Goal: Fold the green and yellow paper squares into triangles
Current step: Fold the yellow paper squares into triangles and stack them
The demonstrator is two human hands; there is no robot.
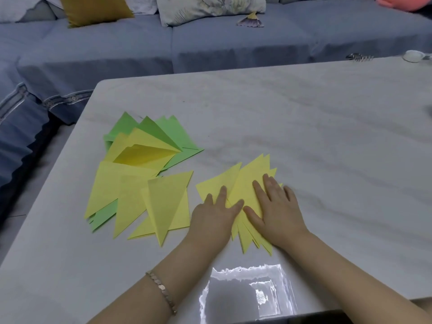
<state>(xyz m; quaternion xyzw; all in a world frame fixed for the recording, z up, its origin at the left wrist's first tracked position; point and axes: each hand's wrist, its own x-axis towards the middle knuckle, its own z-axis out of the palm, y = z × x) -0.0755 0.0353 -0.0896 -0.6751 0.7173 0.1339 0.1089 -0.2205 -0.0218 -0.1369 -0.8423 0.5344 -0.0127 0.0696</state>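
Two bare hands press flat on a fanned stack of yellow paper point(247, 190) near the front of a pale marbled tabletop point(304, 127). The left hand point(215, 213) lies palm down on the stack's left part, its fingers point(222, 195) spread and straight, gripping nothing; a beaded bracelet point(162, 291) circles that wrist. The right hand point(277, 206) lies palm down just beside it, fingers likewise spread flat on the top yellow sheet, the two thumbs nearly touching. To the left, apart from the stack, lies a loose heap of folded yellow triangles point(163, 202) overlapping folded green triangles point(168, 132) farther back. A blue sofa point(233, 47) with cushions runs behind the tabletop.
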